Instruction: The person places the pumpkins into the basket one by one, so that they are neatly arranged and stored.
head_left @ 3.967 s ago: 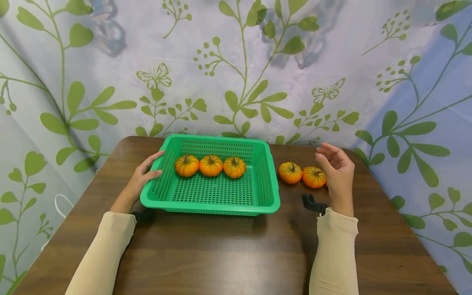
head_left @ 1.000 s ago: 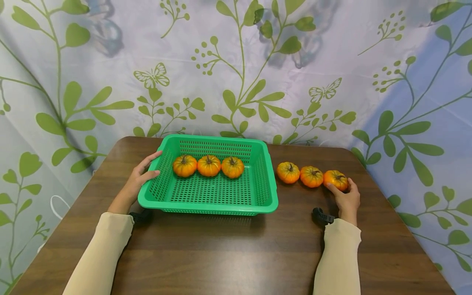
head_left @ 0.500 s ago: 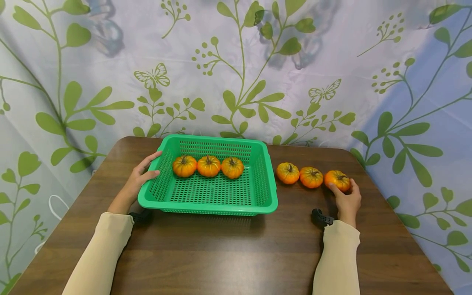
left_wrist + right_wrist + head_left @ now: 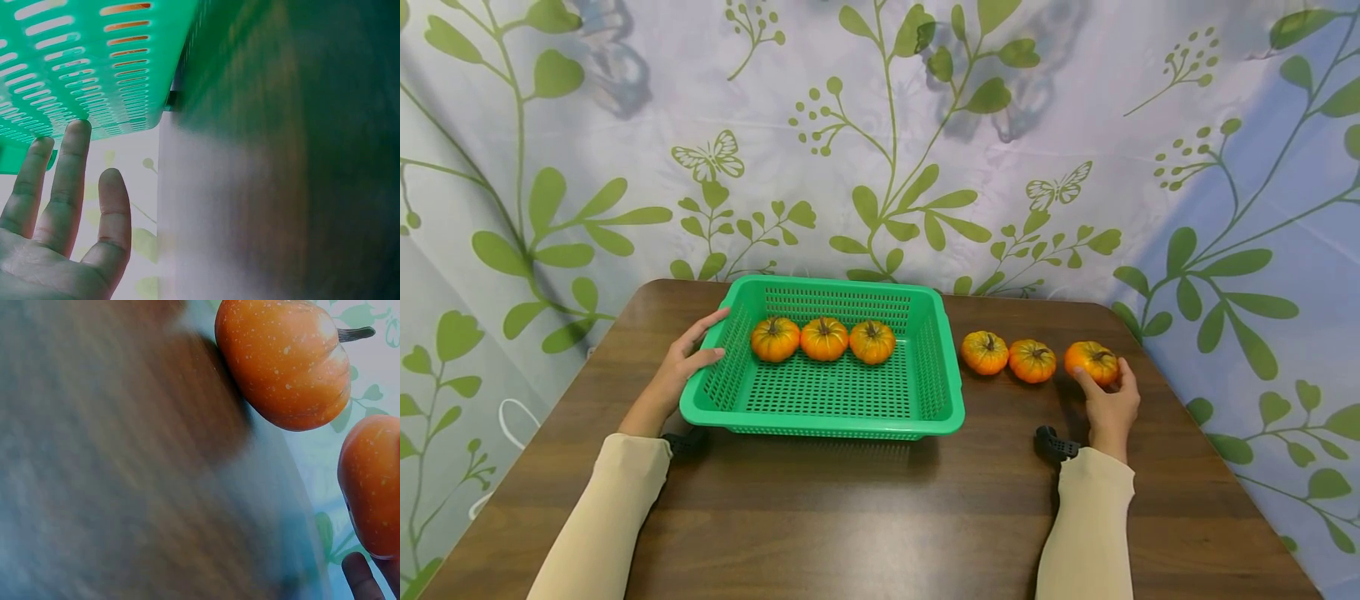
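Your right hand (image 4: 1111, 408) grips the rightmost mini pumpkin (image 4: 1090, 362), near two more pumpkins (image 4: 1032, 362) on the brown wood-grain table (image 4: 865, 517); your left hand (image 4: 679, 367), fingers (image 4: 69, 181) extended, touches the left end of the green slotted basket (image 4: 827, 423). Behind the table hangs a pale leaf-and-butterfly print curtain (image 4: 820, 50).

6 pumpkins (image 4: 824, 339) show orange streaked with yellow; the basket (image 4: 842, 422) is green, table (image 4: 865, 508) brown wood-grain, sleeves (image 4: 1086, 521) cream, and the pale backdrop (image 4: 647, 125) patterned with green leaves (image 4: 989, 96) and butterflies (image 4: 726, 157).
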Demonstrator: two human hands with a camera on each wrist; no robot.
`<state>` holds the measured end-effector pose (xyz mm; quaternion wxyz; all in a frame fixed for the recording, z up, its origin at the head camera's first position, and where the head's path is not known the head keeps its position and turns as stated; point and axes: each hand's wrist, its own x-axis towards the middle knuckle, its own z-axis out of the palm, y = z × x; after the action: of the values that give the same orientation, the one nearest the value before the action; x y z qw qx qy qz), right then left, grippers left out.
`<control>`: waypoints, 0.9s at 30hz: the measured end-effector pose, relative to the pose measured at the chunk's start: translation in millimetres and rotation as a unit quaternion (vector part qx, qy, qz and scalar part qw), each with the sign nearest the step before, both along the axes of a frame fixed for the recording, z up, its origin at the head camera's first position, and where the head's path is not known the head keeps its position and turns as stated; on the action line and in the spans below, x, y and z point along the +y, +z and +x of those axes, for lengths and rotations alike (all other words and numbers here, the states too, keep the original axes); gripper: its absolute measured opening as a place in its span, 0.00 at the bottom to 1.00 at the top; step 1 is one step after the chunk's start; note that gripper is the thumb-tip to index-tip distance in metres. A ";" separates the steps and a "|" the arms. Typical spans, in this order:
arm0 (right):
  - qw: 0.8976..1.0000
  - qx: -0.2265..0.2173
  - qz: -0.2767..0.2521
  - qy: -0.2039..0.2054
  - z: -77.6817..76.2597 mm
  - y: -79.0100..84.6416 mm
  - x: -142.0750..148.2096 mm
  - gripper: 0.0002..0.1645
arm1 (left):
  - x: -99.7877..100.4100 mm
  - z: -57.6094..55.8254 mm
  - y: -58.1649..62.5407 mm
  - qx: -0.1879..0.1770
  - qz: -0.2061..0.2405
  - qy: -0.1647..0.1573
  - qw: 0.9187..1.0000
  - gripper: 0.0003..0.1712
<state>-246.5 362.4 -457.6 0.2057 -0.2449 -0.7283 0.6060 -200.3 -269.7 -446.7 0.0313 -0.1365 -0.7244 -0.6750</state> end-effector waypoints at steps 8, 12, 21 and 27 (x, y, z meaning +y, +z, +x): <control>1.000 0.013 0.003 0.004 1.3 4.9 -1.6 0.53 | 1.4 0.9 0.4 -0.001 -0.012 0.007 1.000 0.35; 1.000 0.016 0.003 0.009 1.0 8.9 -2.5 0.54 | 2.1 1.3 1.4 -0.002 -0.021 0.012 1.000 0.35; 0.999 0.024 0.011 0.020 1.3 23.9 -5.1 0.53 | 2.0 1.6 3.6 -0.010 -0.023 0.013 1.000 0.35; 0.999 0.016 0.020 0.035 3.6 36.9 -9.1 0.53 | 1.6 0.8 3.2 -0.010 -0.020 0.010 1.000 0.35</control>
<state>-242.9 353.2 -420.6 0.2007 -0.2052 -0.7452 0.6019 -199.5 -268.1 -443.5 0.0282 -0.1234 -0.7393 -0.6614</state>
